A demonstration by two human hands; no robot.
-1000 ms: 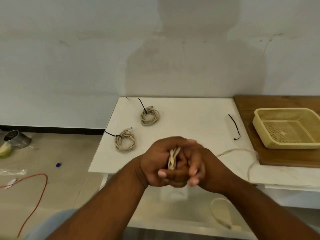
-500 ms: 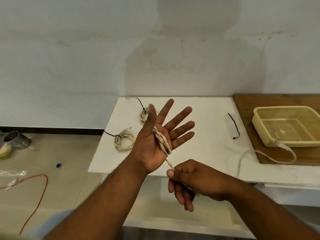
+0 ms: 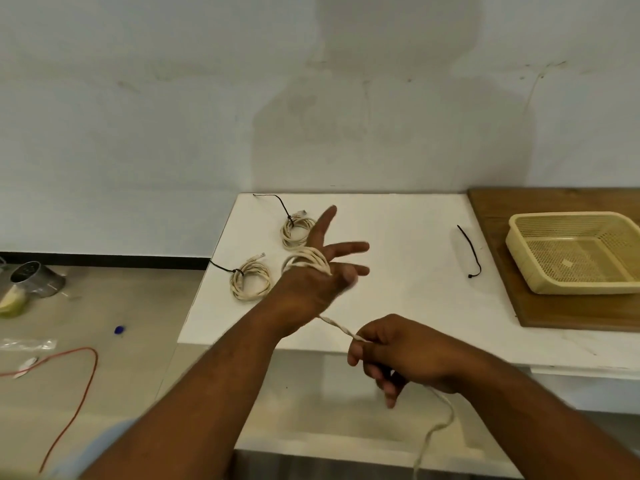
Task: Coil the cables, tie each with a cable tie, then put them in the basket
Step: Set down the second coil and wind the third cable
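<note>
Two tied coils lying on table (image 3: 398, 299): near coil (image 3: 251, 280), far coil (image 3: 296, 232). Third cable (image 3: 306, 259) being wound round left hand (image 3: 311, 289), fingers spread; tail being pinched by right hand (image 3: 398, 351). Judged light, limp, springy: bundle best being gripped across all turns.

So a second ago both hands were clasped together around the bundle. Then the left hand (image 3: 313, 287) opened palm-up, and now it's flipped over, back facing the camera and fingers (image 3: 349, 248) spread out to the right. The cream cable (image 3: 307, 260) went from one strand across the palm to several loops around that hand. The right hand (image 3: 401, 351) slid out right and lower, pinching the strand tight. The loose tail came off the bench (image 3: 408, 244) by the basket (image 3: 585, 288) and dangles below the front edge.
</note>
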